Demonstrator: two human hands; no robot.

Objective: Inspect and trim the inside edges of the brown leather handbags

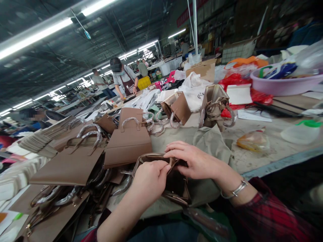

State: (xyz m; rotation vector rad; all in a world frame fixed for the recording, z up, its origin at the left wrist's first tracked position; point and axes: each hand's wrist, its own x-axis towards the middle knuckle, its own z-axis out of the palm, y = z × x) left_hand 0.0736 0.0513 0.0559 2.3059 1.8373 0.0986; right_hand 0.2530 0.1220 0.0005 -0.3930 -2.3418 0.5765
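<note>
A brown handbag (pixel 185 196) lies in front of me with its mouth open and its dark inside showing. My left hand (pixel 151 178) pinches the edge of its lining between thumb and forefinger. Across the opening, my right hand (pixel 193 160) has its fingers bent over the rim and its thumb inside, closed on the same bag. A plastic-wrapped handle (pixel 204 220) hangs at the near side. Grey-green cloth (pixel 212 144) is spread under and behind the bag. What the fingertips hold inside is partly hidden.
Brown handbags (pixel 68 164) with wrapped handles are piled on the left. More bags (pixel 178 109) stand behind. To the right are a food pouch (pixel 253 141), a green-lidded container (pixel 301 131) and a purple basin (pixel 285 84). A co-worker (pixel 126 80) stands farther down the table.
</note>
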